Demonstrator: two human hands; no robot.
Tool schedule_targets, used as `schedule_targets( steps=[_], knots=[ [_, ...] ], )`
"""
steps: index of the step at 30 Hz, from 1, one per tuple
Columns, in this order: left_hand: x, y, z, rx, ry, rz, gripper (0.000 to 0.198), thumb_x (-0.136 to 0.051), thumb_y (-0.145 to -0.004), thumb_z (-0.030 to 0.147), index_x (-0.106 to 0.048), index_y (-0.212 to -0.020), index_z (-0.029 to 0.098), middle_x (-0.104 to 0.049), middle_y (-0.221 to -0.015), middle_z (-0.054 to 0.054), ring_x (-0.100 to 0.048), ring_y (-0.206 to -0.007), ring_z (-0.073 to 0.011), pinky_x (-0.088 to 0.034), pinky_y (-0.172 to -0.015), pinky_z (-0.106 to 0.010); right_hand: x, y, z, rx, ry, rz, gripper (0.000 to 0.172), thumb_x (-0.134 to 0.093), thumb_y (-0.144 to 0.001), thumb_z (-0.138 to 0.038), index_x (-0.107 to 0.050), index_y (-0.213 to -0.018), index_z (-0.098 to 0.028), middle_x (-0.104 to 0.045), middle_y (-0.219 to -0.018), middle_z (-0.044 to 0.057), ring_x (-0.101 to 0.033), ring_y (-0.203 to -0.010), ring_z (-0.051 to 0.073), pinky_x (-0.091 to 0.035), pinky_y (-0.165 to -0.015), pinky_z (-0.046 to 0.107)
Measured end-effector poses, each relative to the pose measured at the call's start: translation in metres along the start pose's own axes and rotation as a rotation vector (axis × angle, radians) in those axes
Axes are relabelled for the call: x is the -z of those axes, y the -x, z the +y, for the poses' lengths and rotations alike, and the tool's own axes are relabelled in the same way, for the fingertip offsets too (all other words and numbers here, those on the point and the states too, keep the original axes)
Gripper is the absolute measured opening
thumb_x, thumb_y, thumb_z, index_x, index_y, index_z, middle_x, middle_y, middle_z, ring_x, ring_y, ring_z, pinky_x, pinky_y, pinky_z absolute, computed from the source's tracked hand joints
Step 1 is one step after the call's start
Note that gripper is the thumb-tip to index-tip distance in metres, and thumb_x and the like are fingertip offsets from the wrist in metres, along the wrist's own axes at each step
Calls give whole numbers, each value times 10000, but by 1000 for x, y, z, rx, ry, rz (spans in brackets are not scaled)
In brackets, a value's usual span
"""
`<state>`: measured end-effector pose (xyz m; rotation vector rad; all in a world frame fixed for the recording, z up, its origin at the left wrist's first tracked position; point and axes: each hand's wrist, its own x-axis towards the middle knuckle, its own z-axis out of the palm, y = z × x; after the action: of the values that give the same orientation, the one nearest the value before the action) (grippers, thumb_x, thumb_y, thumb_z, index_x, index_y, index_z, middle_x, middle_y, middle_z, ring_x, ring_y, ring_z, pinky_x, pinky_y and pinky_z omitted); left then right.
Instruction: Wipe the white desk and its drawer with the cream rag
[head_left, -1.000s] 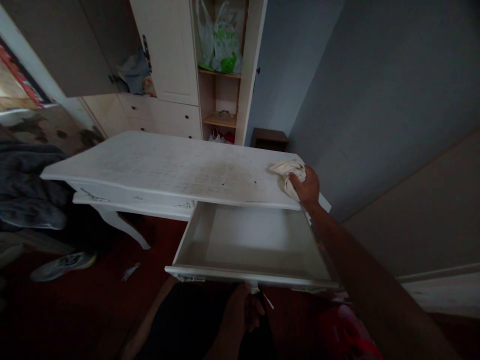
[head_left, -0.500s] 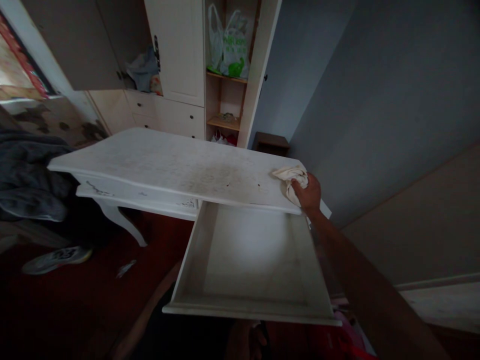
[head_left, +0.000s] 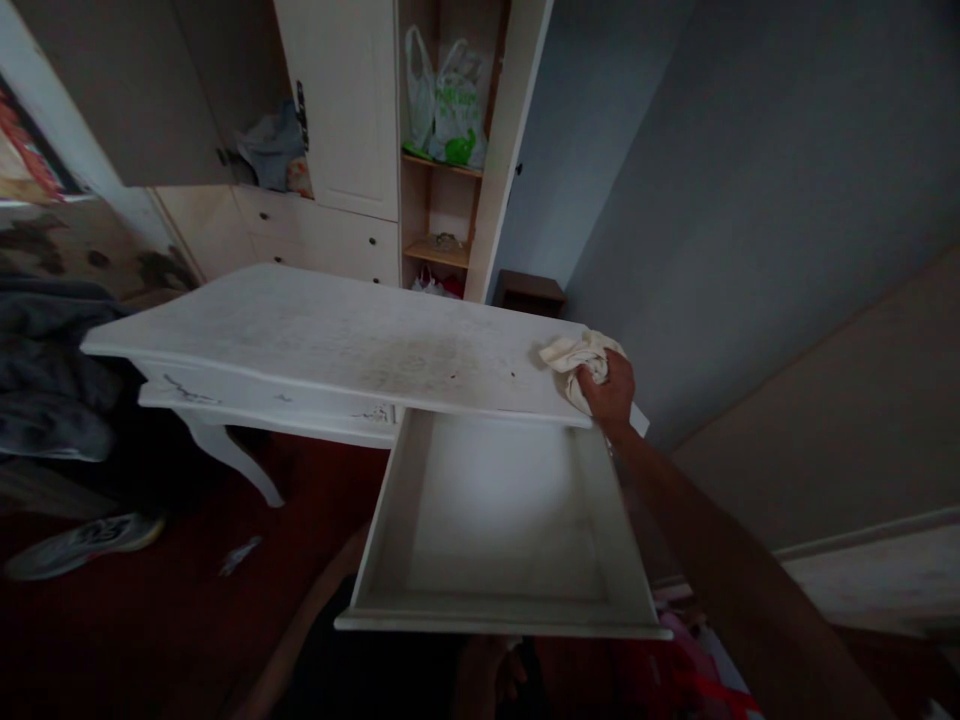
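Note:
My right hand is closed around a crumpled cream cloth. It presses the cloth on the right end of a white desk top, close to its front corner. Dark grey smudges mark the middle of that surface, with two small dark specks nearer the cloth. Below the top, a drawer is pulled far out towards me, and nothing lies in it. Under the drawer's front edge, my left hand shows dimly, low near my lap. Its fingers are too dark to read, partly hidden by the drawer.
Behind the desk stands a white wardrobe with plastic bags on an open shelf. Grey clothing is heaped at left, above a shoe on the red floor. A grey wall rises at right; pink and red items lie low there.
The view has shifted slightly, so most things appear a little further left. My right hand keeps its hold on the cloth at the desk's right end, with hardly any movement.

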<state>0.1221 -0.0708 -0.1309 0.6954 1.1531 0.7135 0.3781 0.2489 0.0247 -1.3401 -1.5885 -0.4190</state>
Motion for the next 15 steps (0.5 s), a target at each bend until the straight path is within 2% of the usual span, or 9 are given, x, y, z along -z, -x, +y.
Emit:
schedule_targets(
  steps=[4, 6, 9, 10, 12, 15],
  knots=[
    [12, -4, 1, -34, -32, -88, 329, -570, -940, 447, -660, -954, 131, -675, -879, -37, -647, -787, -152, -552, -772, -349, 5, 12, -11, 30, -65, 77, 487, -587, -806, -443, -596, -1181, -133, -615, -1229, 178, -537, -1208, 286, -408, -1063, 486],
    [17, -5, 4, -53, -40, -116, 307, -572, -940, 438, -663, -971, 146, -681, -928, -44, -648, -825, -159, -551, -789, -350, 12, 23, -23, -45, -132, 133, 485, -609, -793, -401, -594, -1201, -140, -624, -1232, 158, -567, -1187, 275, -433, -1051, 475],
    [29, -9, 14, -73, -36, -130, 281, -585, -937, 399, -646, -1104, 182, -653, -1131, -68, -638, -964, -194, -556, -828, -365, 32, 46, -44, -199, -224, 171, 491, -606, -813, -352, -571, -1267, -169, -640, -1227, 122, -620, -1111, 250, -490, -991, 447],
    [35, -12, 20, -77, -32, -130, 289, -589, -936, 388, -636, -1140, 189, -638, -1175, -74, -632, -996, -204, -556, -839, -373, 42, 55, -51, -210, -234, 142, 498, -611, -816, -343, -563, -1285, -182, -648, -1222, 113, -630, -1095, 248, -506, -972, 441],
    [53, -23, 36, -84, -24, -123, 304, -590, -936, 379, -622, -1173, 190, -625, -1204, -82, -627, -1017, -208, -555, -852, -386, 63, 76, -63, -128, -238, 56, 502, -610, -818, -307, -558, -1307, -206, -637, -1268, 110, -620, -1142, 256, -504, -988, 445],
    [93, -48, 68, -97, -12, -98, 305, -575, -941, 409, -638, -1145, 190, -648, -1165, -81, -638, -988, -195, -553, -846, -377, 90, 108, -72, 236, -255, -260, 501, -627, -814, -269, -566, -1309, -217, -614, -1316, 120, -562, -1251, 274, -475, -1044, 466]
  ],
)
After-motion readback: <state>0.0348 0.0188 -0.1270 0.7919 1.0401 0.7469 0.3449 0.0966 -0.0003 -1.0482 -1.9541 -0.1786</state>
